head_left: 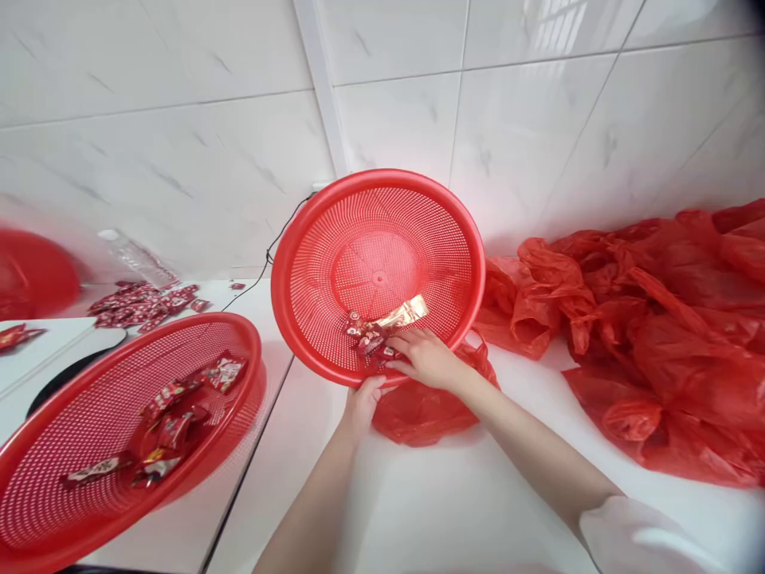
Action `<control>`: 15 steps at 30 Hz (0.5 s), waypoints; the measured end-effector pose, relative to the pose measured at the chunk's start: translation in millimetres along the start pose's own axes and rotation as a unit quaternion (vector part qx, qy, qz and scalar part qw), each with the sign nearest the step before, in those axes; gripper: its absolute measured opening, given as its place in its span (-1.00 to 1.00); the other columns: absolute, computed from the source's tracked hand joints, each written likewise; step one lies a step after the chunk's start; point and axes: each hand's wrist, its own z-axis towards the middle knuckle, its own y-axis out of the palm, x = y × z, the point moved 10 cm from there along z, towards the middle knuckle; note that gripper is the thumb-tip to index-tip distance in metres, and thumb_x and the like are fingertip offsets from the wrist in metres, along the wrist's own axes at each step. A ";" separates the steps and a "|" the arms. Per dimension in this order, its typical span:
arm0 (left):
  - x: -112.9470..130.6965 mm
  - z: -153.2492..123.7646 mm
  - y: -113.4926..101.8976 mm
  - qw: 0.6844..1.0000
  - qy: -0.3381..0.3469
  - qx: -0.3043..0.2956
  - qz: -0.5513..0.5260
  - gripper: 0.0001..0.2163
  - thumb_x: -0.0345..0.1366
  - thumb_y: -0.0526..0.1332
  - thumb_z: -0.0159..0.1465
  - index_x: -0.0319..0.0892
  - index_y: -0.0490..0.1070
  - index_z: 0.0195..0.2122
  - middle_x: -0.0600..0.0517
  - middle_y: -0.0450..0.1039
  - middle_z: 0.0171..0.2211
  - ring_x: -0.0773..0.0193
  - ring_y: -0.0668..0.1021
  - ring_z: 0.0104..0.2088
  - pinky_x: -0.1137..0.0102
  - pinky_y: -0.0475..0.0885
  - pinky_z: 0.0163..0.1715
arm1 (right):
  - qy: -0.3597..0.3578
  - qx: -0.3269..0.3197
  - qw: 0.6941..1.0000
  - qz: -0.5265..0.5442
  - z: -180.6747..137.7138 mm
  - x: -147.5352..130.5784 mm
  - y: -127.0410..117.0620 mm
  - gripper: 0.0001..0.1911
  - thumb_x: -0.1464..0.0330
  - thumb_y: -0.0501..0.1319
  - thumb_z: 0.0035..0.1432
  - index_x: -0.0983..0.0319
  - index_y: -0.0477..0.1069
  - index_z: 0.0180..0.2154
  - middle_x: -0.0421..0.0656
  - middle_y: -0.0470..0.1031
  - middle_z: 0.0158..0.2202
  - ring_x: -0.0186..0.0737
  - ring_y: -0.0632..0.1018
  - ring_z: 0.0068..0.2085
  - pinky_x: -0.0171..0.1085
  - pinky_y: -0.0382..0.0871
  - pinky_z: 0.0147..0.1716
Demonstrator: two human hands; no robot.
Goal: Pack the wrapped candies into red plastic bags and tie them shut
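A round red plastic basket (382,215) is tipped toward me, its mesh inside facing me. My left hand (362,405) grips its lower rim, thumb over the edge; the fingers underneath are hidden. My right hand (427,359) reaches inside over the lower rim, fingers and thumb around a small dark-red wrapped packet (390,352). Beside those fingers lie a gold packet (409,311) and a few red wrapped packets (370,339). Below the rim, a red plastic bag (418,414) sits on the white table (442,494); its opening is mostly hidden.
At left, a second red basket (254,359) holds several red packets (173,430). Behind it are a pile of small red packets (143,305), a clear bottle (137,259) and a black cable (272,249). Red plastic bags (669,343) heap up at right. A tiled wall (394,119) stands behind.
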 end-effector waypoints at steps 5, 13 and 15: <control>-3.4 2.2 4.3 1.000 -0.021 -0.007 -0.012 -0.52 -0.43 0.27 0.01 -0.20 0.39 0.02 -0.05 0.57 -0.12 -0.05 0.54 0.00 0.06 0.43 0.01 | 0.016 0.003 0.998 0.058 -4.9 14.3 -23.2 -0.72 0.21 0.09 0.30 0.18 0.49 -0.11 -0.08 0.55 -0.20 -0.20 0.53 -0.21 -0.27 0.35 -0.26; -1.1 1.1 3.4 0.999 -0.042 0.008 0.002 -0.65 -0.37 0.27 -0.03 -0.29 0.49 -0.17 -0.13 0.60 -0.24 -0.13 0.56 -0.05 0.01 0.43 -0.01 | 0.074 -0.101 0.964 0.235 -24.0 45.0 -51.3 -0.62 0.10 0.17 0.19 0.28 0.47 -0.42 -0.25 0.39 -0.57 -0.39 0.34 -0.55 -0.37 0.20 -0.52; -1.3 1.4 3.0 0.999 -0.046 0.009 0.004 -0.68 -0.35 0.27 -0.04 -0.32 0.50 -0.22 -0.15 0.61 -0.26 -0.15 0.55 -0.04 0.03 0.42 0.00 | 0.047 -0.152 0.954 0.255 -30.6 38.8 -49.2 -0.67 0.11 0.20 0.17 0.26 0.50 -0.37 -0.25 0.44 -0.52 -0.38 0.39 -0.51 -0.37 0.23 -0.49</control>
